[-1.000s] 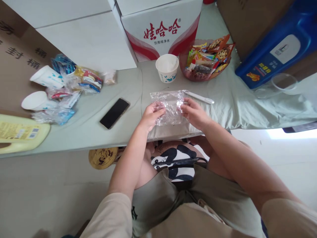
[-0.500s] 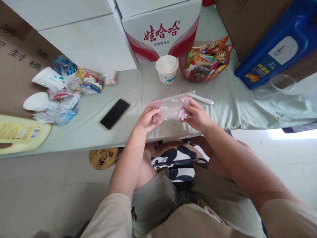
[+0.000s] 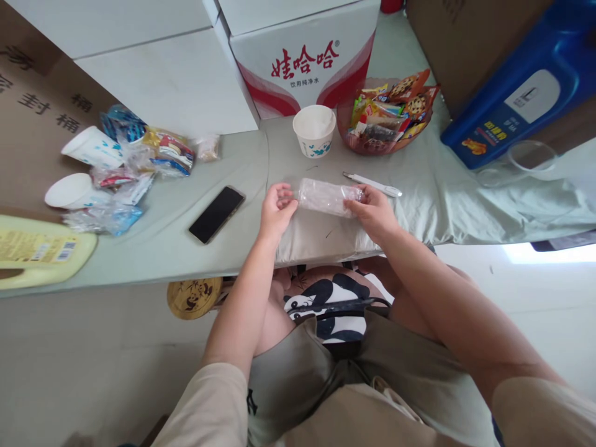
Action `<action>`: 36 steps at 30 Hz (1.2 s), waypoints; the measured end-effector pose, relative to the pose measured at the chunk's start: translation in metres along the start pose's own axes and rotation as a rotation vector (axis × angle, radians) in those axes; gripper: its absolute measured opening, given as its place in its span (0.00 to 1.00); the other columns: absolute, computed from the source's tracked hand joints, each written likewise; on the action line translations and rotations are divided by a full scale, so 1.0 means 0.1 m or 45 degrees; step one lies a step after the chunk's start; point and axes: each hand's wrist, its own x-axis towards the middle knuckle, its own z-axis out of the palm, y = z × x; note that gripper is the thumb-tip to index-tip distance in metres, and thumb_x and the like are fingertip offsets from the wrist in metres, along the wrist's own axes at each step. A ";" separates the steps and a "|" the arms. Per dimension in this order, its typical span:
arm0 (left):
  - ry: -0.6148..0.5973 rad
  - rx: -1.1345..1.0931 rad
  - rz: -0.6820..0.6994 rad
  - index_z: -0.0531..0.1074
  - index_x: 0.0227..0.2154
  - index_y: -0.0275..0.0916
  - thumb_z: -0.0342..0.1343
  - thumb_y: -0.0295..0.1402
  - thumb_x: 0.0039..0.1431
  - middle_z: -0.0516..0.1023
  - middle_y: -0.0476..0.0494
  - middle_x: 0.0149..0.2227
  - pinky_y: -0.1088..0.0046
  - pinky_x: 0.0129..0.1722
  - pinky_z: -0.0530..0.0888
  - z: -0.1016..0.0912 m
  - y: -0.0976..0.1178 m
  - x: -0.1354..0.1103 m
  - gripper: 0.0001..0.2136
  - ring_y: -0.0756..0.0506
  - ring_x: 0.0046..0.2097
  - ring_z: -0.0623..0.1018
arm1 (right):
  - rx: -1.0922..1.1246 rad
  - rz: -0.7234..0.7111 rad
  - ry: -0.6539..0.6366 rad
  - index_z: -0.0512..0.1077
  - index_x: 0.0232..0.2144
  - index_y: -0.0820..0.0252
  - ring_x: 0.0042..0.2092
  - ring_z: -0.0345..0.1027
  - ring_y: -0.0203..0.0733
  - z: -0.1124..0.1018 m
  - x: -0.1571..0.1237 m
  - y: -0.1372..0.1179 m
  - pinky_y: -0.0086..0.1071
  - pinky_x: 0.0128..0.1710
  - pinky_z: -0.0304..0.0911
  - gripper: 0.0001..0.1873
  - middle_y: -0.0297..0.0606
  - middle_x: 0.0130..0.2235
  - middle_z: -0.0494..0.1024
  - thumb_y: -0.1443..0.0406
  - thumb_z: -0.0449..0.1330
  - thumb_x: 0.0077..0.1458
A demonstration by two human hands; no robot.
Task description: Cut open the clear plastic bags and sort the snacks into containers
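Observation:
A clear plastic bag [image 3: 327, 196], folded into a narrow strip, lies on the pale green cloth [image 3: 419, 186] covering the table. My left hand [image 3: 276, 210] pinches its left end with curled fingers. My right hand [image 3: 373, 211] presses on its right end, fingers closed over the fold. A white pen [image 3: 372, 183] lies just behind the bag.
A black phone [image 3: 216, 213] lies to the left. Behind stand a paper cup [image 3: 314, 129], a pink bowl of snack packets [image 3: 386, 118] and a red-and-white carton [image 3: 302, 56]. Cups and wrappers [image 3: 116, 167] pile at far left, a yellow jug [image 3: 41, 248] beside, a blue jug [image 3: 516, 93] at right.
The bag was spread flat a second ago. Both hands lifted it, folded it over, and now hold it down as a narrow strip a little farther back.

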 end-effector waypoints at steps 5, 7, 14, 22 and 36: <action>-0.150 0.108 0.174 0.73 0.36 0.40 0.66 0.34 0.53 0.79 0.45 0.38 0.72 0.43 0.76 0.11 -0.04 -0.09 0.10 0.48 0.42 0.80 | -0.259 -0.254 0.078 0.66 0.29 0.55 0.28 0.56 0.34 0.04 -0.08 -0.05 0.32 0.30 0.54 0.10 0.28 0.26 0.66 0.59 0.63 0.51; -0.409 0.022 0.146 0.74 0.44 0.42 0.70 0.42 0.51 0.81 0.40 0.48 0.69 0.49 0.77 0.21 -0.04 -0.18 0.20 0.44 0.51 0.80 | -0.311 -0.328 -0.053 0.67 0.31 0.55 0.29 0.58 0.35 0.09 -0.14 -0.05 0.32 0.32 0.56 0.10 0.29 0.27 0.67 0.57 0.62 0.53; -0.474 -0.250 -0.039 0.77 0.41 0.40 0.69 0.55 0.49 0.82 0.45 0.36 0.72 0.39 0.75 0.51 0.01 -0.22 0.25 0.47 0.37 0.79 | -0.177 -0.291 -0.167 0.68 0.37 0.56 0.36 0.68 0.39 0.20 -0.15 -0.02 0.34 0.36 0.64 0.16 0.35 0.34 0.74 0.50 0.58 0.56; -0.383 -0.453 -0.146 0.76 0.38 0.41 0.76 0.48 0.39 0.81 0.48 0.34 0.72 0.40 0.74 0.75 0.05 -0.18 0.25 0.49 0.36 0.78 | -0.351 -0.281 -0.072 0.68 0.33 0.56 0.31 0.66 0.40 0.01 -0.04 -0.08 0.34 0.32 0.62 0.13 0.34 0.29 0.73 0.55 0.62 0.48; 0.351 0.820 0.514 0.62 0.26 0.41 0.59 0.28 0.52 0.65 0.52 0.26 0.72 0.40 0.70 0.57 0.76 0.82 0.09 0.48 0.34 0.71 | -0.283 -0.246 -0.296 0.70 0.31 0.56 0.28 0.65 0.36 0.11 0.08 -0.20 0.31 0.34 0.59 0.06 0.31 0.28 0.75 0.63 0.54 0.53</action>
